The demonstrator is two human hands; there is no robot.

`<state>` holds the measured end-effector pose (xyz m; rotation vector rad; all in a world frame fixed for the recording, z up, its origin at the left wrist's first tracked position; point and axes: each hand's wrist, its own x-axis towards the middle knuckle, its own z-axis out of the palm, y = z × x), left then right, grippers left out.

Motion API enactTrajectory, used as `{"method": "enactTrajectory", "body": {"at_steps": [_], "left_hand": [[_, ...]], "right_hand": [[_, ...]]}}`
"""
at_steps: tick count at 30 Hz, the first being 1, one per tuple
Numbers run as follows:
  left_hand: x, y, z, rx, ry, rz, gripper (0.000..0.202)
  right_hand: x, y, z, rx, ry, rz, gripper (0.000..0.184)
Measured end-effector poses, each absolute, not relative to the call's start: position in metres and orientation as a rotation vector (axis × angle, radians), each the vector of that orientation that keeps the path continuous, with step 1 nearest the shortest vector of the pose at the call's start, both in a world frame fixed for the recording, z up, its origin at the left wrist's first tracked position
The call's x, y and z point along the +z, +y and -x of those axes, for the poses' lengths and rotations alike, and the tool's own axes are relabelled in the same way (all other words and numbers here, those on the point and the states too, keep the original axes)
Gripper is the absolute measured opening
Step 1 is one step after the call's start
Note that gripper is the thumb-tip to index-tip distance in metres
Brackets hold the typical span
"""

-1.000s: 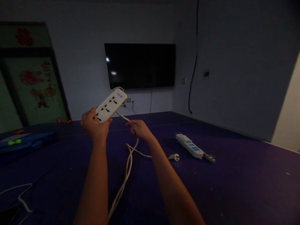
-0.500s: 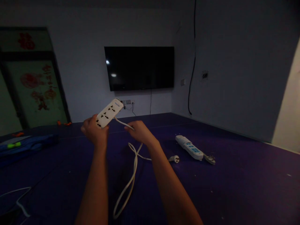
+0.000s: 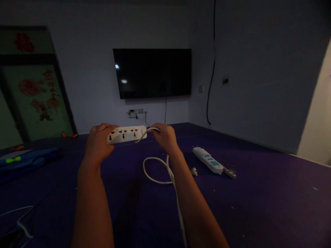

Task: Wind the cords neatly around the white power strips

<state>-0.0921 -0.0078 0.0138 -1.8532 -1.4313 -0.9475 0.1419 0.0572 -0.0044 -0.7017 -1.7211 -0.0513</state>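
My left hand (image 3: 99, 141) grips one end of a white power strip (image 3: 128, 133), which is held up nearly level with its sockets facing me. At its other end, my right hand (image 3: 164, 137) pinches the white power cord (image 3: 153, 129), which crosses in front of the strip's corner. From there the cord drops and lies in a loose loop (image 3: 155, 181) on the purple surface. Its plug (image 3: 193, 171) rests beside my right forearm, partly hidden by it. A second power strip (image 3: 209, 161), white with blue sockets and its cord wrapped round it, lies to the right.
A television (image 3: 155, 73) hangs on the far wall above wall sockets (image 3: 137, 112). A black cable (image 3: 211, 88) dangles on the right wall. Blue cloth (image 3: 43, 158) and a thin white cable (image 3: 23, 225) lie at the left on the purple surface (image 3: 258, 203).
The power strip has turned from tilted to nearly level and come down slightly. My right hand has moved right and up with the cord, and the cord's loop has shifted right.
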Motion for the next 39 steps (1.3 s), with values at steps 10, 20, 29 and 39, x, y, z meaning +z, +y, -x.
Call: {"method": "enactTrajectory", "body": {"at_steps": [10, 20, 29, 39], "left_hand": [[0.031, -0.037, 0.059, -0.857, -1.29, 2.052, 0.05], [0.028, -0.042, 0.074, -1.117, -1.248, 2.115, 0.047], [0.023, -0.019, 0.073, -1.033, -1.438, 2.159, 0.05], [0.014, -0.006, 0.047, -0.916, -1.5, 2.21, 0.065]], "right_hand": [[-0.01, 0.07, -0.146, 0.589, -1.477, 0.565, 0.028], [-0.009, 0.064, -0.13, 1.19, -1.125, 0.472, 0.037], [-0.009, 0.069, -0.123, 1.18, -0.743, 0.569, 0.025], [-0.011, 0.078, -0.127, 1.008, -0.478, 0.497, 0.018]]}}
